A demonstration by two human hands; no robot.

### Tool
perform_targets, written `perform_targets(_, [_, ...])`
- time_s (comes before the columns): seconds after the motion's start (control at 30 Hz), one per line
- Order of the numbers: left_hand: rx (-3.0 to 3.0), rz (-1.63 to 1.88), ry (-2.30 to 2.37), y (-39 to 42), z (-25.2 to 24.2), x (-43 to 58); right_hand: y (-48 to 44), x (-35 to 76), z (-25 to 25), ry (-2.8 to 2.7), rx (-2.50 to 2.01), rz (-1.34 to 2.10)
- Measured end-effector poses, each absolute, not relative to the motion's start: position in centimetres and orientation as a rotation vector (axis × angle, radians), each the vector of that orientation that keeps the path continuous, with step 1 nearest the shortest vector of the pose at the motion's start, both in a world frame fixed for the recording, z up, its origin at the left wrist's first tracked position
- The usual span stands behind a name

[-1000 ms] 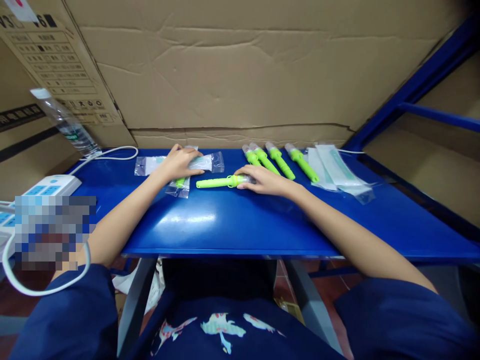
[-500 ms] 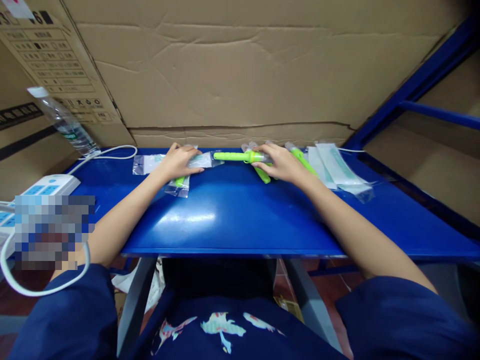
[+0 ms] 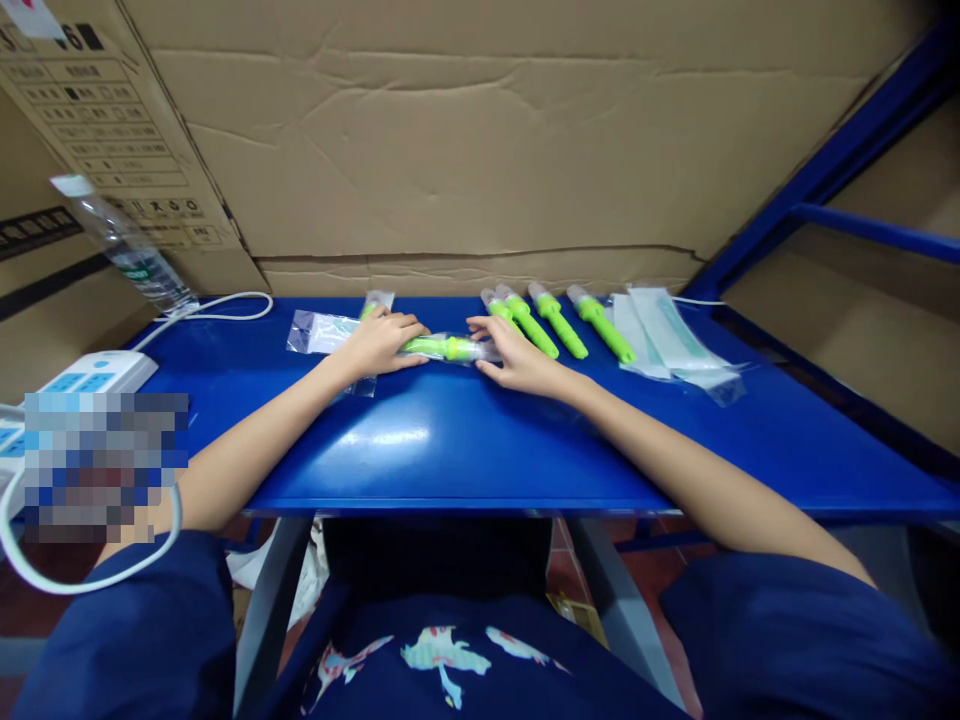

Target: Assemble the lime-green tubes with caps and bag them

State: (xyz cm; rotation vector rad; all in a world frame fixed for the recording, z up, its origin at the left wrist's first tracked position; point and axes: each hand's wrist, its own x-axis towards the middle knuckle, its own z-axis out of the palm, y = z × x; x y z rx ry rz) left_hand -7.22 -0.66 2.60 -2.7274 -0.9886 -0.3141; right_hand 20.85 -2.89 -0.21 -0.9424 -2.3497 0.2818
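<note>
Between my hands, a green stick with a clear end [image 3: 451,348] lies level, its green part inside the mouth of a clear plastic bag [image 3: 322,333]. My left hand [image 3: 382,343] is closed on the bag around the stick's left end. At the other end, my right hand [image 3: 510,356] grips the clear tip between thumb and fingers. Under and behind my left hand is a bagged green stick [image 3: 375,303], mostly covered. Several loose green sticks [image 3: 559,322] lie slanted to the right of my right hand.
Flat bags [image 3: 671,332] lie at the right of the blue table [image 3: 465,440]. A white power strip [image 3: 105,375], a cable [image 3: 225,308] and a plastic bottle [image 3: 135,250] are at the left. Cardboard [image 3: 450,150] stands behind, and a blue frame bar [image 3: 862,225] at the right.
The stick has moved left and nearer to me, into the bag. My right hand has followed it left, uncovering the loose sticks. My left hand has shifted right with the bag.
</note>
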Motion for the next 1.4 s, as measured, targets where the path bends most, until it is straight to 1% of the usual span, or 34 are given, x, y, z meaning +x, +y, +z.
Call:
perform_targets(0.07, [-2.735, -0.301, -0.966, -0.6, 2.4, -7.2, -2.8, 20.8, -0.3, -2.310, -0.978, 0.335])
perform_targets(0.2, [-2.740, -0.299, -0.989, -0.6, 2.5, -7.3, -2.0, 22.2, 0.7, -2.377, -1.033, 0.277])
perform_targets(0.4, [-2.742, -0.316, -0.986, -0.6, 2.5, -7.4, -1.5, 23.1, 1.0, -2.443, -1.088, 0.490])
perform_targets(0.6, [-2.729, -0.288, -0.996, -0.6, 2.6, -7.3, -2.2, 21.6, 0.4, -2.378, -1.184, 0.379])
perform_targets(0.83, [-2.725, -0.293, -0.970, -0.5, 2.5, -7.3, -2.4, 21.8, 0.4, -2.254, -1.196, 0.629])
perform_targets(1.03, [-2.732, -0.296, -0.925, -0.5, 2.3, -7.2, -2.7, 20.2, -0.8, -2.082, -1.275, 0.539])
perform_targets(1.1, [-2.720, -0.296, -0.931, -0.5, 2.3, -7.2, -2.7, 19.8, -1.1, -1.995, -1.270, 0.689])
perform_targets(1.23, [-2.707, -0.302, -0.937, -0.4, 2.2, -7.3, -2.9, 19.3, -0.9, -1.812, -1.204, 1.111])
perform_targets(1.4, [-2.692, -0.283, -0.898, -0.7, 2.3, -7.2, -3.5, 18.9, -0.2, -1.695, -1.167, 1.285])
